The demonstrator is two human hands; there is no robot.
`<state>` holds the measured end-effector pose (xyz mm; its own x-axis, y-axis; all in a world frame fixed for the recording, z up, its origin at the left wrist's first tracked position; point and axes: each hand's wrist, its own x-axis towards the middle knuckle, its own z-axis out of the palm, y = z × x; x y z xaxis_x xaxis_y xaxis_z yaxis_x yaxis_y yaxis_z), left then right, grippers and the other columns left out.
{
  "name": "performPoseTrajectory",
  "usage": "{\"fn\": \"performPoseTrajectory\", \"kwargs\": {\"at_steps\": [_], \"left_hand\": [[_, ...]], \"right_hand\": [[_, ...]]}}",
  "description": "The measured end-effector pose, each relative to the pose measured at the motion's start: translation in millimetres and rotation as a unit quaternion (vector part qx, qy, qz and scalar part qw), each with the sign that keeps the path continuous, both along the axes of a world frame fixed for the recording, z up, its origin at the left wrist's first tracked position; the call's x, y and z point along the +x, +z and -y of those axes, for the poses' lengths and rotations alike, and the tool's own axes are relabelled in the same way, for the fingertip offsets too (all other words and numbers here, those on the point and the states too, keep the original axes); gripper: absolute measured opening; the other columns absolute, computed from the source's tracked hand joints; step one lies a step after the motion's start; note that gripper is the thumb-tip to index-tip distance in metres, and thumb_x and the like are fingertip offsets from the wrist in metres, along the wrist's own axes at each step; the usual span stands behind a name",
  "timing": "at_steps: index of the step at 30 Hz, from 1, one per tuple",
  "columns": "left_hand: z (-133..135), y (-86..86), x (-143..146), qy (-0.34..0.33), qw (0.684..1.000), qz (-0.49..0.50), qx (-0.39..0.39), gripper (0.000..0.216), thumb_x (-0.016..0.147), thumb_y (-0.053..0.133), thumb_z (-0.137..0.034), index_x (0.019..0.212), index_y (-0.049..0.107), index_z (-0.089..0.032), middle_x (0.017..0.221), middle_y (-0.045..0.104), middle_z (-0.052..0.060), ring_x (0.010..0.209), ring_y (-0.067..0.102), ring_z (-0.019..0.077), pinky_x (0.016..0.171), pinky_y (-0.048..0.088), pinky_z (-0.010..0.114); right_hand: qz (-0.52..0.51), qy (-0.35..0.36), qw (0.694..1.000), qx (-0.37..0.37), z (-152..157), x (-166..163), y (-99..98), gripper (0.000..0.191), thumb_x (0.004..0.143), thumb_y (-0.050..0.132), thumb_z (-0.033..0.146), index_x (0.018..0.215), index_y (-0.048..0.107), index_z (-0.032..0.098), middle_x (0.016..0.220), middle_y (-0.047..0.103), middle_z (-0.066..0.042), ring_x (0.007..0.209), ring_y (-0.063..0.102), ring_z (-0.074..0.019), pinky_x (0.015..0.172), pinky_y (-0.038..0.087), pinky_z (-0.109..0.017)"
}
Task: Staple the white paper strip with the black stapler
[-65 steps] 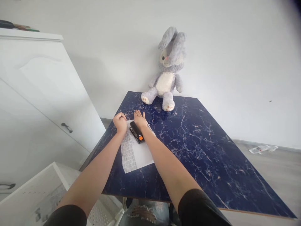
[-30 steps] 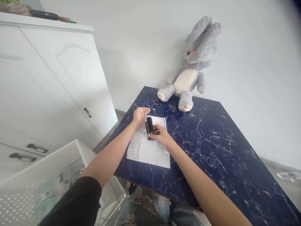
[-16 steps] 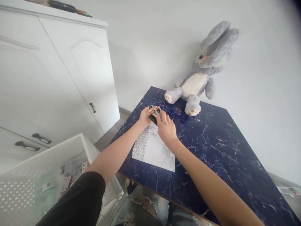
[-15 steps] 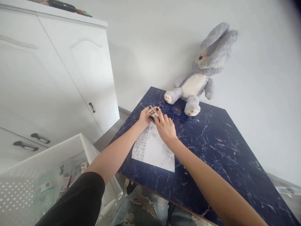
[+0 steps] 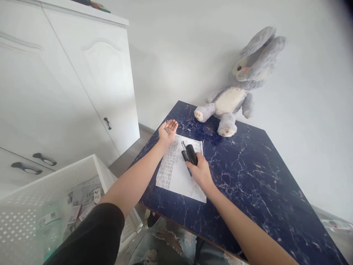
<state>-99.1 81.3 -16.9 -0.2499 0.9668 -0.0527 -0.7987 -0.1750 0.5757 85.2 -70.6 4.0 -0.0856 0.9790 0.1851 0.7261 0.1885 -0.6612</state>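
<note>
My right hand [image 5: 200,170] grips a black stapler [image 5: 189,155] over a printed white sheet [image 5: 180,172] that lies on the dark blue marbled table [image 5: 248,173]. The stapler's metal part sticks out toward the far side. My left hand [image 5: 167,131] is held palm up and open near the table's far left corner, with a small grey bit [image 5: 166,129] resting in the palm.
A grey plush rabbit [image 5: 235,88] sits against the wall at the table's far edge. A white cabinet [image 5: 68,84] stands to the left. A white perforated bin [image 5: 55,206] with papers inside is at the lower left, beside my knees.
Both hands were together on the stapler at the sheet's far end. Now my right hand has drawn the stapler back over the sheet, and my left hand has turned palm up and open.
</note>
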Motion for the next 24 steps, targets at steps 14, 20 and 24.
{"fn": "performPoseTrajectory", "kwargs": {"at_steps": [14, 20, 24], "left_hand": [[10.1, 9.4, 1.6, -0.055, 0.995, -0.034, 0.07, 0.051, 0.1, 0.035, -0.053, 0.115, 0.068, -0.018, 0.138, 0.066, 0.014, 0.141, 0.054, 0.0289, 0.109, 0.052, 0.047], [15.9, 10.7, 1.8, -0.087, 0.992, -0.023, 0.089, 0.065, 0.103, 0.024, -0.06, 0.122, 0.068, -0.017, 0.147, 0.06, 0.015, 0.144, 0.05, 0.0301, 0.11, 0.049, 0.048], [20.0, 15.1, 1.8, -0.102, 0.99, -0.041, 0.088, 0.077, 0.101, 0.016, -0.07, 0.128, 0.067, -0.018, 0.154, 0.054, 0.013, 0.146, 0.048, 0.03, 0.109, 0.048, 0.046]], "right_hand": [[0.143, 0.099, 0.979, 0.102, -171.0, 8.0, 30.3, 0.037, 0.081, 0.066, 0.01, 0.118, 0.071, 0.014, 0.117, 0.066, -0.014, 0.103, 0.065, -0.0247, 0.1, 0.049, -0.039], [0.137, 0.098, 0.985, 0.042, -205.6, -5.9, 8.3, 0.014, 0.074, 0.069, 0.004, 0.078, 0.077, 0.014, 0.08, 0.074, -0.009, 0.078, 0.07, -0.0223, 0.085, 0.054, -0.034], [0.113, 0.063, 0.991, 0.044, -195.0, -6.0, 21.1, 0.008, 0.076, 0.07, 0.01, 0.073, 0.075, 0.015, 0.073, 0.074, -0.007, 0.075, 0.072, -0.0222, 0.082, 0.055, -0.034]]}}
